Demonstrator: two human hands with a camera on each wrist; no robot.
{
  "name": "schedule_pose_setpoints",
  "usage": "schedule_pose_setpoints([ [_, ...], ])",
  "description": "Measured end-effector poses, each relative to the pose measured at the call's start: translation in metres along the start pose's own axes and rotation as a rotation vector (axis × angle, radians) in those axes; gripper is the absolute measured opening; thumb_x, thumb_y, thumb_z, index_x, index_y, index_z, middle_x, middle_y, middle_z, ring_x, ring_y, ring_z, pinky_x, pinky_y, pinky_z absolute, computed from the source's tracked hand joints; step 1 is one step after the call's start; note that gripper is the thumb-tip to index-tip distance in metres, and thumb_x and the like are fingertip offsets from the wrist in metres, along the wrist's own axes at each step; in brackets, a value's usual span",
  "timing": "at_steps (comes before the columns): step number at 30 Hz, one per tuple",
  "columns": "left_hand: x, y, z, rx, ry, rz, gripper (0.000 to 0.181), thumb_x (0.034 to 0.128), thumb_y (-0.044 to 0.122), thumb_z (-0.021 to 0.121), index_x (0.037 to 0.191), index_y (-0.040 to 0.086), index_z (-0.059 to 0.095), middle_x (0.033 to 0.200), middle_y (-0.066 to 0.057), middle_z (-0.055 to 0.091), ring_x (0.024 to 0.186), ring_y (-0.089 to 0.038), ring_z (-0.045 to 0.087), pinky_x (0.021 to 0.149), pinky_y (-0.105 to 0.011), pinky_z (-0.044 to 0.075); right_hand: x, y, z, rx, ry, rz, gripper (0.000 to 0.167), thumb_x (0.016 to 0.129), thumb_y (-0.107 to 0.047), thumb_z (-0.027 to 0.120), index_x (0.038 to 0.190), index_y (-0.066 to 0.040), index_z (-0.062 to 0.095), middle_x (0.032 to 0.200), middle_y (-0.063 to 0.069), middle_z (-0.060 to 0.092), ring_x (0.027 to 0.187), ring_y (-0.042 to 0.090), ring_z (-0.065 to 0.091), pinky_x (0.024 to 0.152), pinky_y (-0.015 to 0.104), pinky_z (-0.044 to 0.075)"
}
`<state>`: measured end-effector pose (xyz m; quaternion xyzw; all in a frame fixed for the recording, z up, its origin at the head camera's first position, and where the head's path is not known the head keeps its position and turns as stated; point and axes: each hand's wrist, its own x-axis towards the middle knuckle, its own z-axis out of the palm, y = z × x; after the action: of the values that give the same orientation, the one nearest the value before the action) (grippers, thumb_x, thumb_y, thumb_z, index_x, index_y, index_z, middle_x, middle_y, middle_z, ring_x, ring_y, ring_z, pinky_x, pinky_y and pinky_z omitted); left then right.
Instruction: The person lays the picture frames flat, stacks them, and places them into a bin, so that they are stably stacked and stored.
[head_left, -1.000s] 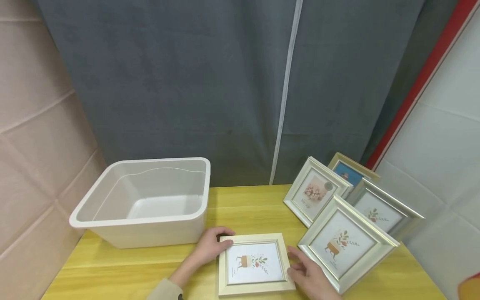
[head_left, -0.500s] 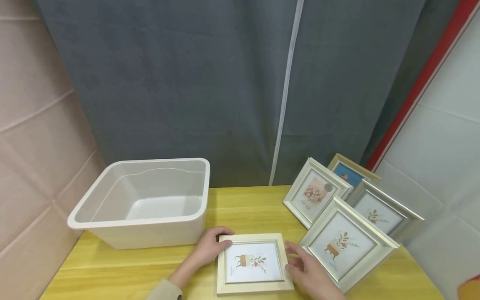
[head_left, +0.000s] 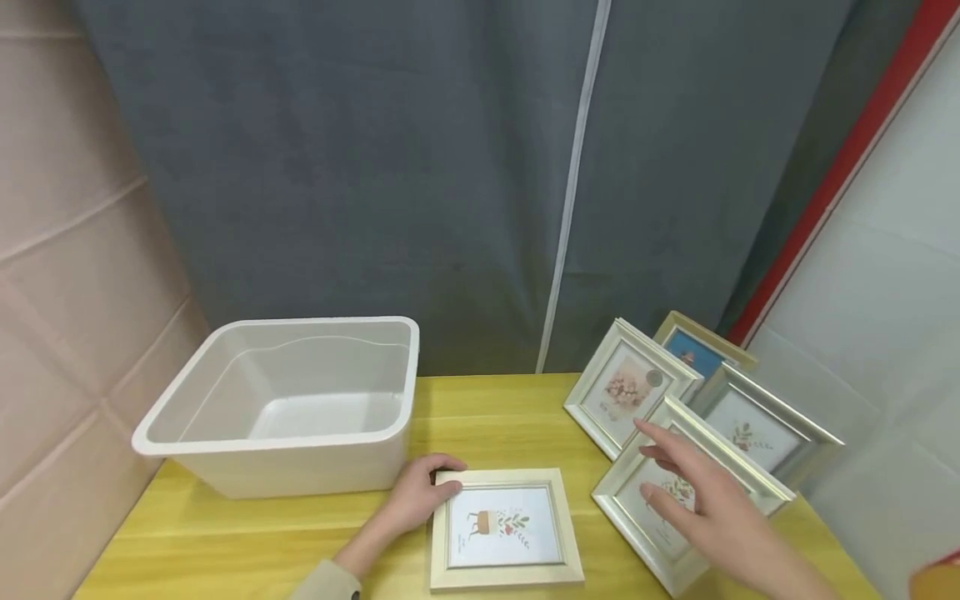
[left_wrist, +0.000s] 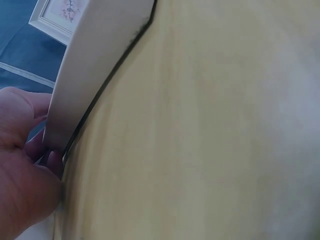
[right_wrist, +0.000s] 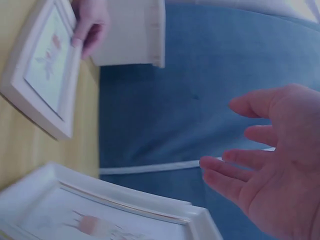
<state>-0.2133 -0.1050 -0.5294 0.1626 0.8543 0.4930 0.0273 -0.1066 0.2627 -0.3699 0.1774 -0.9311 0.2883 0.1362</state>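
Note:
A cream picture frame [head_left: 507, 575] with a plant drawing lies face up on the wooden table. At its upper left corner my left hand [head_left: 422, 493] pinches the edge, thumb on top and fingers round the side. My right hand [head_left: 712, 508] hovers in front of a standing silver-cream picture frame [head_left: 632, 492], fingers spread and holding nothing. In the right wrist view that standing frame [right_wrist: 120, 197] lies below the hand [right_wrist: 280, 160], apart from it. The left wrist view shows the held frame's side [left_wrist: 95, 70] against my left fingers.
A white plastic tub [head_left: 300, 462] stands at the left. Behind the nearest standing frame lean a blossom-picture frame [head_left: 626, 392], a gold-edged frame [head_left: 697, 346] and a silver frame [head_left: 765, 425]. A grey curtain [head_left: 360, 183] closes the back; a white wall [head_left: 885, 333] rises at the right.
My right hand has left the right edge of the lying frame and moved up and right, over the standing frames. The left hand keeps its grip in nearly the same place.

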Motion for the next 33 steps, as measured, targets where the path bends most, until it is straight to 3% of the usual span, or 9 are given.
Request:
schedule_pose_setpoints([
  [3, 0.000, 0.000, 0.000, 0.013, -0.007, 0.015, 0.021, 0.0903, 0.011, 0.077, 0.112, 0.012, 0.075, 0.111, -0.002, 0.073, 0.103, -0.025, 0.065, 0.089, -0.040, 0.053, -0.003, 0.003, -0.017, -0.064, 0.062, -0.019, 0.075, 0.088, -0.012, 0.081, 0.154, -0.021, 0.046, 0.140, 0.006, 0.061, 0.111, 0.012, 0.065, 0.083, 0.028, 0.058],
  [7, -0.001, -0.001, 0.001, 0.007, -0.025, 0.027, 0.023, 0.0907, 0.011, 0.076, 0.113, 0.011, 0.074, 0.111, -0.002, 0.073, 0.107, -0.028, 0.065, 0.091, -0.043, 0.053, -0.004, 0.013, -0.037, -0.033, 0.126, -0.043, 0.075, 0.088, -0.005, 0.080, 0.154, -0.020, 0.047, 0.140, 0.002, 0.061, 0.116, -0.008, 0.055, 0.087, 0.009, 0.047],
  [10, -0.001, -0.001, 0.001, -0.007, -0.027, 0.021, 0.023, 0.0911, 0.011, 0.076, 0.114, 0.010, 0.074, 0.112, -0.001, 0.073, 0.108, -0.028, 0.065, 0.093, -0.045, 0.053, -0.003, 0.023, -0.047, 0.041, 0.172, -0.095, 0.074, 0.086, 0.007, 0.076, 0.152, -0.014, 0.050, 0.140, -0.010, 0.059, 0.117, -0.012, 0.053, 0.091, 0.004, 0.041],
  [13, -0.001, 0.000, 0.000, -0.011, -0.016, 0.024, 0.023, 0.0906, 0.010, 0.077, 0.113, 0.010, 0.074, 0.111, -0.001, 0.072, 0.109, -0.029, 0.065, 0.095, -0.047, 0.052, -0.004, 0.035, -0.055, 0.099, 0.177, -0.091, 0.070, 0.087, 0.011, 0.072, 0.151, -0.010, 0.050, 0.142, -0.022, 0.053, 0.117, -0.012, 0.054, 0.091, 0.004, 0.042],
  [16, -0.001, 0.001, 0.000, -0.004, 0.000, 0.037, 0.023, 0.0898, 0.009, 0.077, 0.112, 0.010, 0.074, 0.111, -0.002, 0.073, 0.109, -0.029, 0.065, 0.097, -0.050, 0.051, -0.007, 0.047, -0.061, 0.113, 0.171, -0.068, 0.067, 0.089, 0.012, 0.070, 0.150, -0.008, 0.050, 0.144, -0.025, 0.050, 0.116, -0.013, 0.054, 0.089, 0.003, 0.042],
  [19, -0.001, 0.002, 0.001, 0.006, 0.016, 0.046, 0.022, 0.0896, 0.008, 0.077, 0.112, 0.011, 0.074, 0.111, -0.001, 0.073, 0.110, -0.030, 0.065, 0.099, -0.051, 0.050, -0.009, 0.058, -0.063, 0.076, 0.176, -0.034, 0.064, 0.089, 0.008, 0.072, 0.148, -0.007, 0.052, 0.140, -0.023, 0.054, 0.114, -0.014, 0.055, 0.088, 0.003, 0.042],
  [23, -0.001, 0.001, 0.003, 0.009, 0.043, 0.034, 0.023, 0.0888, 0.007, 0.077, 0.111, 0.011, 0.074, 0.111, -0.002, 0.073, 0.109, -0.029, 0.066, 0.100, -0.053, 0.049, -0.011, 0.070, -0.059, -0.018, 0.112, 0.056, 0.062, 0.090, -0.004, 0.078, 0.147, -0.007, 0.054, 0.135, 0.003, 0.065, 0.107, -0.019, 0.050, 0.081, 0.002, 0.043],
  [26, 0.000, 0.001, 0.004, 0.006, 0.056, 0.024, 0.023, 0.0885, 0.007, 0.077, 0.111, 0.011, 0.074, 0.110, -0.002, 0.073, 0.109, -0.029, 0.066, 0.100, -0.053, 0.049, -0.012, 0.076, -0.054, -0.035, 0.041, 0.091, 0.061, 0.090, -0.007, 0.079, 0.146, -0.005, 0.054, 0.132, 0.023, 0.063, 0.107, -0.020, 0.046, 0.079, 0.003, 0.044],
  [33, 0.002, 0.000, 0.004, 0.024, 0.032, 0.019, 0.022, 0.0900, 0.008, 0.076, 0.112, 0.011, 0.075, 0.111, -0.002, 0.073, 0.110, -0.029, 0.066, 0.100, -0.053, 0.049, -0.013, 0.083, -0.048, -0.029, -0.004, 0.110, 0.054, 0.092, -0.009, 0.076, 0.142, -0.005, 0.057, 0.135, 0.021, 0.062, 0.109, -0.017, 0.047, 0.079, 0.010, 0.049],
])
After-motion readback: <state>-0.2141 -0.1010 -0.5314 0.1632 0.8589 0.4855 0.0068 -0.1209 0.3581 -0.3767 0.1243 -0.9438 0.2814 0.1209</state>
